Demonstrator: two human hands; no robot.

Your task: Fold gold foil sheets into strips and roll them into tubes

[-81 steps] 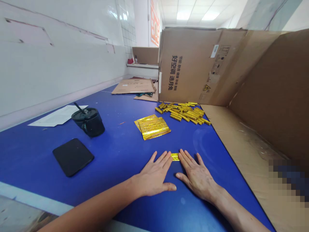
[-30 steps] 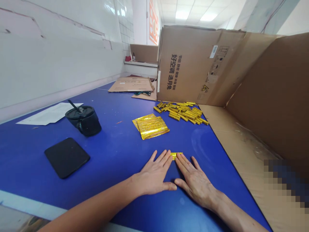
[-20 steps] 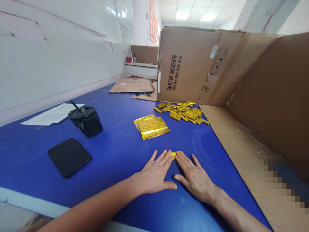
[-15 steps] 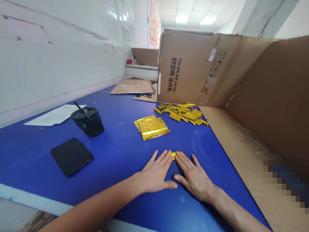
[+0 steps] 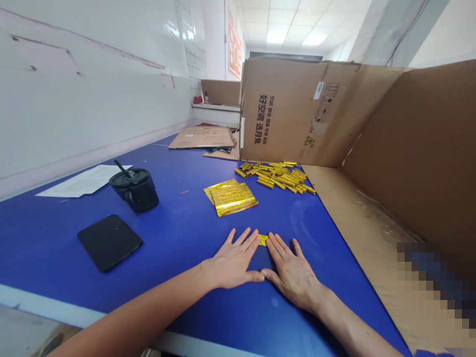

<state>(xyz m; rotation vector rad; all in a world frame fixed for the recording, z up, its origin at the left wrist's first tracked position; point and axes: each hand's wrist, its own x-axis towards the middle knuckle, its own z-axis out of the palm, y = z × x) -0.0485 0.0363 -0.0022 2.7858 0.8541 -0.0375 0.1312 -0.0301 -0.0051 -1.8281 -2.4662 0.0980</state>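
Note:
A small strip of gold foil (image 5: pixel 263 240) lies on the blue table, partly covered by fingertips at both ends. My left hand (image 5: pixel 234 260) rests flat on its left end, fingers spread. On the right end lie the fingers of my right hand (image 5: pixel 292 267), stretched out and flat. The two thumbs meet or nearly meet below the strip. Beyond my hands sit flat gold foil sheets (image 5: pixel 235 199), overlapping. A pile of several rolled gold tubes (image 5: pixel 282 176) is farther back, by the cardboard.
On the left of the blue table (image 5: pixel 178 223) are a black cup (image 5: pixel 136 191) with a handle, a black flat pad (image 5: pixel 110 243) and white paper (image 5: pixel 80 182). Large cardboard (image 5: pixel 290 109) walls the back and right. Flat cardboard (image 5: pixel 203 137) lies at the back.
The view has shifted slightly. My thumbs have come closer together, and my left fingertips have moved a little relative to the foil strip. Both hands remain flat.

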